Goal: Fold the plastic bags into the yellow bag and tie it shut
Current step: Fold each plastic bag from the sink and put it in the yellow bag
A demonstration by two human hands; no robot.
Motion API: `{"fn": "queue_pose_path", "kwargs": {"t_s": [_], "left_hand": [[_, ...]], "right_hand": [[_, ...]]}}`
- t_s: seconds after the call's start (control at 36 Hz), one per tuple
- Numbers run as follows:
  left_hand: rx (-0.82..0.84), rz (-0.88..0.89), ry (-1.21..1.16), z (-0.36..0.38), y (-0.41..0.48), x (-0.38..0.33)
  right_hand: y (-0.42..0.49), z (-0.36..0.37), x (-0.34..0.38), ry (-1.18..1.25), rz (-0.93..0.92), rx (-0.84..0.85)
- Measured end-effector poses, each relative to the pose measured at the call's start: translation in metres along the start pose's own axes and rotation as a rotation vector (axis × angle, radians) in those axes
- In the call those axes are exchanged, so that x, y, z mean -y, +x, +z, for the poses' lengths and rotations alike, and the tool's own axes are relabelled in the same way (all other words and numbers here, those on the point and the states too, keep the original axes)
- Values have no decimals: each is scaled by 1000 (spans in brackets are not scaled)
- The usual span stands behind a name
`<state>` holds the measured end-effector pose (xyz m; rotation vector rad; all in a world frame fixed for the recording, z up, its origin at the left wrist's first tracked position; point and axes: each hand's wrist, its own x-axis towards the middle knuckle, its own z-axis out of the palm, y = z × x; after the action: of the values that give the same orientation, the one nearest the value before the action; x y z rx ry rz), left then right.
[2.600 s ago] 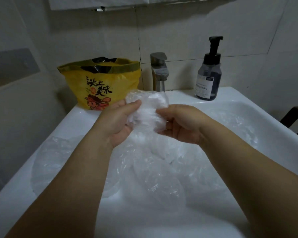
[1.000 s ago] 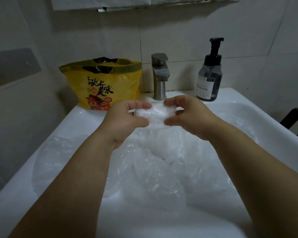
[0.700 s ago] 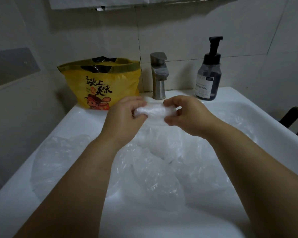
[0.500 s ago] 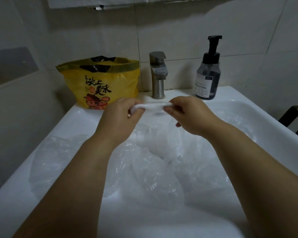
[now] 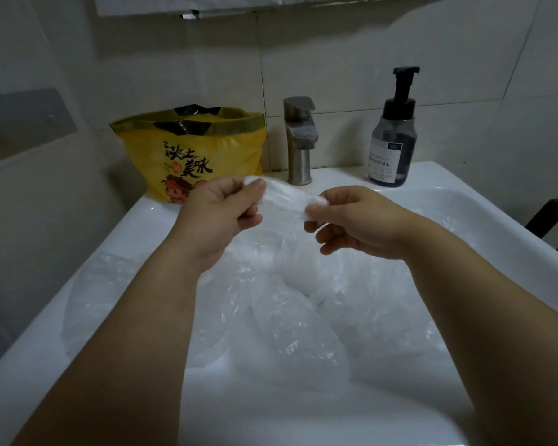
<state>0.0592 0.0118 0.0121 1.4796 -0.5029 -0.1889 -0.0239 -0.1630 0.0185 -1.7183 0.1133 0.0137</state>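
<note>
A folded strip of clear plastic bag (image 5: 285,197) is stretched between my two hands above the sink. My left hand (image 5: 218,217) pinches its left end between thumb and fingers. My right hand (image 5: 351,220) pinches its right end. The yellow bag (image 5: 190,149) with printed characters and a cartoon figure stands open on the sink's back left corner, just behind my left hand. Several more crumpled clear plastic bags (image 5: 287,304) lie heaped in the basin below my hands.
The white sink (image 5: 496,233) fills the lower view. A metal faucet (image 5: 298,140) stands at the back centre and a dark pump bottle (image 5: 393,136) to its right. Tiled walls close in behind and on the left. A dark chair (image 5: 554,220) shows at the right edge.
The wad of plastic held up in both hands has been pressed and drawn out into a flat folded strip. My hands have moved slightly apart.
</note>
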Motion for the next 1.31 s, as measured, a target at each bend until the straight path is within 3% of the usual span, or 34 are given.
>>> {"fn": "queue_pose_path", "kwargs": {"t_s": [0.19,0.31,0.39,0.47,0.56,0.78,1.08,1.31], "left_hand": [[94,-50,34,0,-2,0],[37,-120,-167,3,-1,-5],[183,-200,-282,10,-2,-2],[314,-265,-136,31,-12,3],[250,-237,-119,39,-13,6],[136,-200,-349,19,0,-5],[-194,-76,-277,29,-6,-7],[-59,-241,-269,14,-1,-6]], "right_hand": [[-4,-1,1,-55,74,145],[-5,5,1,-63,12,100],[-1,14,0,20,-69,4],[2,28,-3,38,-141,-12],[2,33,-6,-8,-162,-14],[-2,28,1,47,-94,64],[-1,33,0,96,-33,134],[5,22,-2,187,-33,-37]]}}
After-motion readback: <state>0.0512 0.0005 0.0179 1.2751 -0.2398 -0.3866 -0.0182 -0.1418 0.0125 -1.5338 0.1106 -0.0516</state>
